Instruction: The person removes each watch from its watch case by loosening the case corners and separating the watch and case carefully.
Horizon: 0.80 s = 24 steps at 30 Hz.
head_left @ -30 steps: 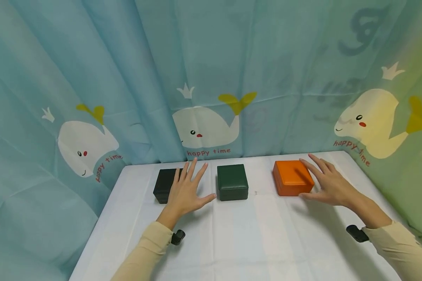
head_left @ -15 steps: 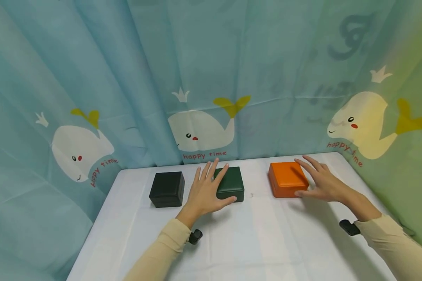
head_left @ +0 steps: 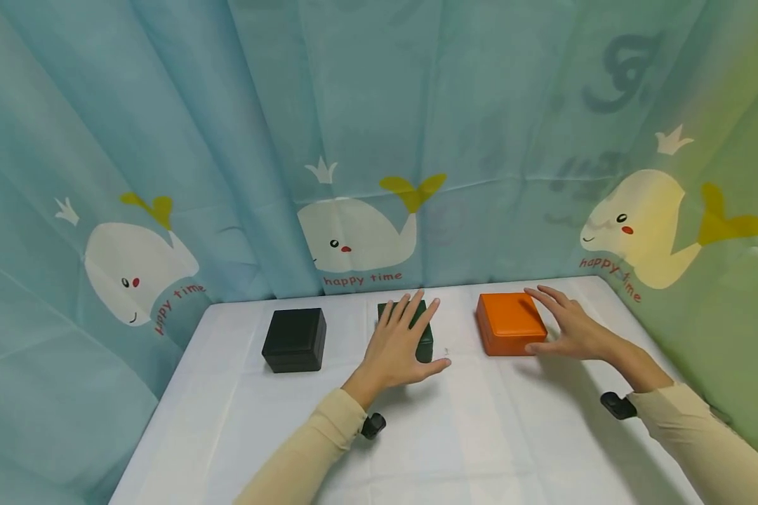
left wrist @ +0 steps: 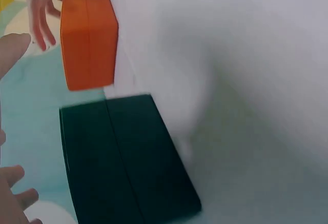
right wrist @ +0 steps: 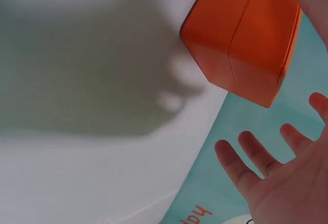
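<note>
Three small lidded boxes stand in a row on the white table: a black box (head_left: 294, 339) at left, a dark green box (head_left: 424, 345) in the middle and an orange box (head_left: 512, 324) at right. My left hand (head_left: 399, 351) hovers over the green box with fingers spread, hiding much of it in the head view. The left wrist view shows the green box (left wrist: 123, 157) below the fingers, apart from them. Beside the orange box's right side is my right hand (head_left: 575, 330), fingers loosely extended. In the right wrist view its thumb overlaps the orange box (right wrist: 246, 34).
A blue-green curtain (head_left: 366, 105) printed with whales hangs right behind the table (head_left: 455, 435) and along its sides. Each wrist carries a small black camera, as on the left sleeve (head_left: 328, 428).
My left hand has moved right, from over the black box to over the green one. The right hand stays beside the orange box. The head view has shifted slightly.
</note>
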{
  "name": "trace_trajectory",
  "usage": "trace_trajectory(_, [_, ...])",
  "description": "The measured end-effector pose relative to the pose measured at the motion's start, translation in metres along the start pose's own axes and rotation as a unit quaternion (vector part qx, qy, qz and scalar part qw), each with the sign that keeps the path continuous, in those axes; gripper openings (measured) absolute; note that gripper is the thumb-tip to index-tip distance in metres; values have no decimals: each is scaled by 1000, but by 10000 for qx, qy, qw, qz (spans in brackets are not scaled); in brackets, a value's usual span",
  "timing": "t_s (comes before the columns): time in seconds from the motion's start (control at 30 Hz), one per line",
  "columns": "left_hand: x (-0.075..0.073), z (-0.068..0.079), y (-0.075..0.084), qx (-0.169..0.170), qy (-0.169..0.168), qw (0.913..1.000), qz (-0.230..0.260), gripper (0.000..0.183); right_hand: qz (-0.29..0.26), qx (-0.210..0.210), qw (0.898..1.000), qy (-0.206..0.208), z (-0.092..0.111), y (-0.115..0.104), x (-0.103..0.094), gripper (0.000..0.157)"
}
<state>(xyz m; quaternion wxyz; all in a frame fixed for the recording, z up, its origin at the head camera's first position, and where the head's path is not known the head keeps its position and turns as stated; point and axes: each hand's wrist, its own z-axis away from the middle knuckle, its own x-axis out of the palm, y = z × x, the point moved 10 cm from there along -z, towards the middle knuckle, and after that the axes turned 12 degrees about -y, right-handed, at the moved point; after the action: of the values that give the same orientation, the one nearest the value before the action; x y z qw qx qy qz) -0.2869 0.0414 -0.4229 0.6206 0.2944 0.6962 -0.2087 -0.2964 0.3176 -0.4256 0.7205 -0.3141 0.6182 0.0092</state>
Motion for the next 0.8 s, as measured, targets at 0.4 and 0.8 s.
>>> trace_trajectory(0.4, [-3,-26,54,697,712,9925,707,101,-428,-154,9989,-151,-7,2,-2,105])
trace_trajectory(0.8, [27,-57,66,224,-104,9855,1678,103,-970,-28,9938,-536,-12,8,2,106])
